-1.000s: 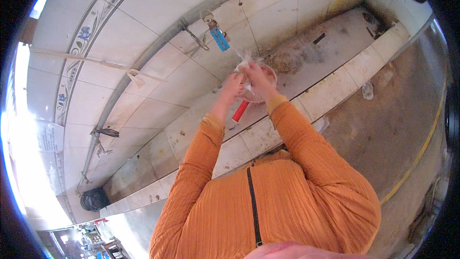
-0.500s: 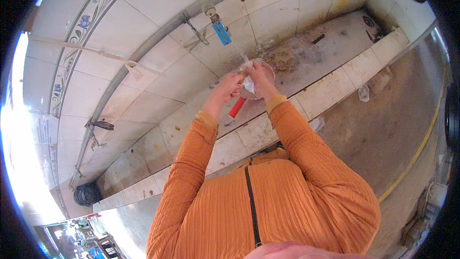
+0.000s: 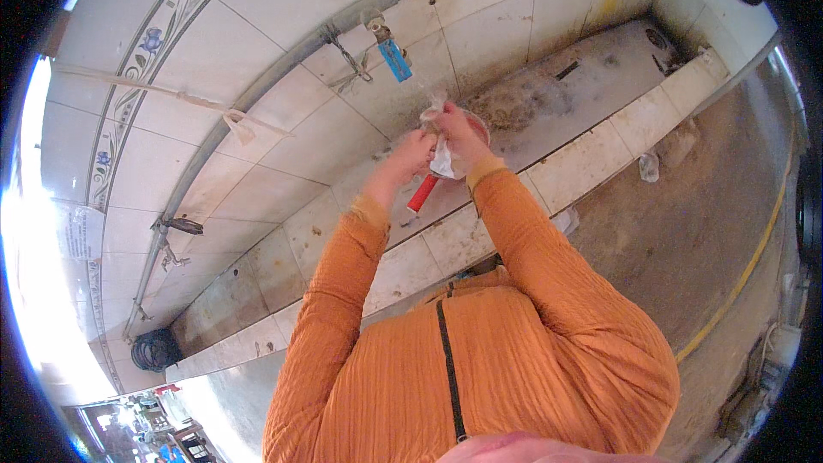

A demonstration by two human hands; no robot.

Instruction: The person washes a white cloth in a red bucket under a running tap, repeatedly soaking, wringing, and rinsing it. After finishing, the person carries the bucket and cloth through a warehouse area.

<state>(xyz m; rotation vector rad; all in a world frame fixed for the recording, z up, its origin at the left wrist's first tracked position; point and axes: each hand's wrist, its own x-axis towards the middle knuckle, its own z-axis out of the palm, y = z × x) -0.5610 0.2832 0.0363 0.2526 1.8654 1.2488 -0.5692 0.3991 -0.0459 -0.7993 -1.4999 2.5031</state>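
Observation:
My left hand (image 3: 415, 153) and my right hand (image 3: 459, 132) are close together over the trough, fingers closed on a thin white cloth (image 3: 442, 162) that hangs between them. It looks wet; whether it is fabric or plastic is hard to tell. Below and behind my right hand shows the pinkish rim of a round vessel (image 3: 483, 126), mostly hidden by hands and cloth. A red handle (image 3: 421, 195) sticks out toward me from under the cloth, apparently the vessel's. Just beyond my hands, a wall tap (image 3: 378, 28) carries a blue strip (image 3: 394, 60).
The tiled trough (image 3: 591, 77) has a raised pale ledge (image 3: 591, 163) on my side. A pipe (image 3: 300, 56) runs along the wall, with a second tap (image 3: 174, 255) at left. A black coil (image 3: 157, 349) lies lower left; a clear plastic piece (image 3: 649, 166) lies at right.
The white cloth has been drawn up and bunched between my hands, with more of it showing above the fingers. Water visible below the tap earlier is now hard to make out.

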